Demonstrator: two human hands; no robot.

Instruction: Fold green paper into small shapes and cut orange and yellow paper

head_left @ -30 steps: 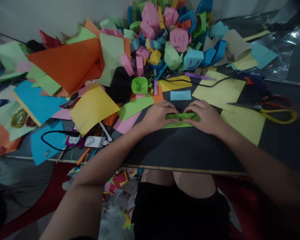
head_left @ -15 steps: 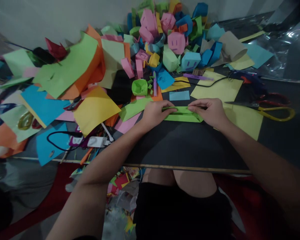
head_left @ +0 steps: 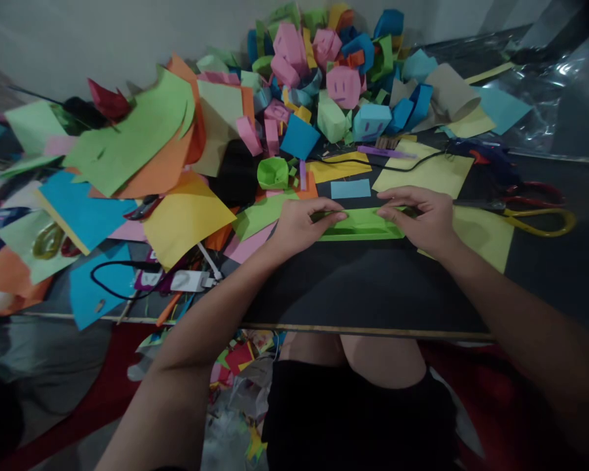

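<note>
A folded strip of green paper [head_left: 366,229] lies on the dark table in front of me, with creased edges along its length. My left hand [head_left: 307,224] pinches its left end between thumb and fingers. At the right end, my right hand [head_left: 425,216] has its thumb and fingertips closed on the upper edge. Just beyond the strip is a small light-blue paper rectangle [head_left: 350,189]. A small green paper cup shape [head_left: 273,173] stands past my left hand, and a pale yellow sheet [head_left: 485,235] lies partly under my right forearm.
Folded paper figures [head_left: 343,87] are heaped at the back. Loose sheets [head_left: 186,216] cover the left side, near a white plug adapter [head_left: 189,281]. Scissors with yellow handles [head_left: 540,222] lie at right. A purple pen [head_left: 387,152] and a black cable [head_left: 417,167] are behind the strip.
My right hand has shifted slightly right along the strip and its fingers have lifted a little. The strip's upper flap looks more opened. A blue paper piece behind has moved up and left.
</note>
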